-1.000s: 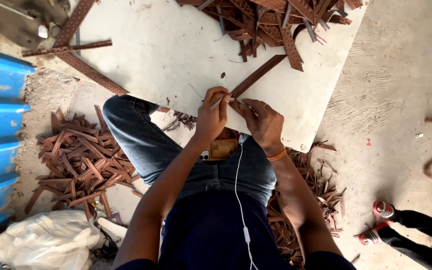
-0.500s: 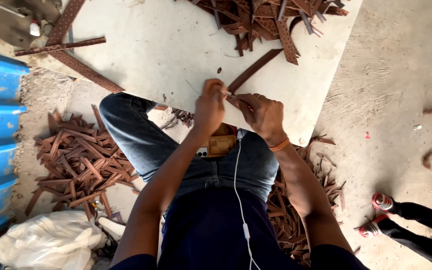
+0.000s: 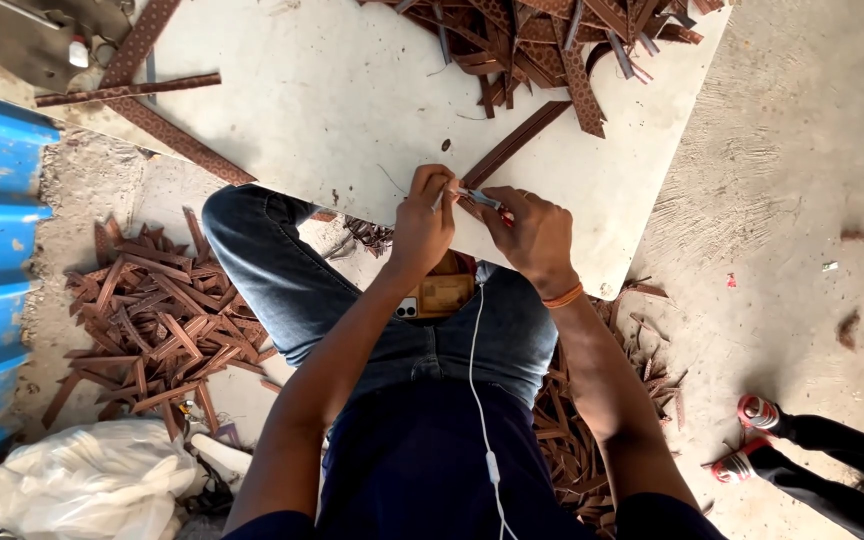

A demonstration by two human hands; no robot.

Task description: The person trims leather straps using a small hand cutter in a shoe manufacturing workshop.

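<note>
Brown strip [image 3: 514,146]: long, narrow, flat, dark reddish-brown. Lies flat on the white board [image 3: 332,90], running on a diagonal from the board's near edge up toward the far right corner. Its near end sits under the fingers of both hands, just inside the near edge; its far end points at the heap by the far edge.

Small tool [image 3: 479,197]: slim, short, bluish-grey with a metallic look; kind cannot be told. Pinched in the fingers of the right hand [image 3: 530,238], lying nearly level, its tip toward the left hand [image 3: 422,222], over the strip's near end. Whether it touches the strip cannot be told.
</note>
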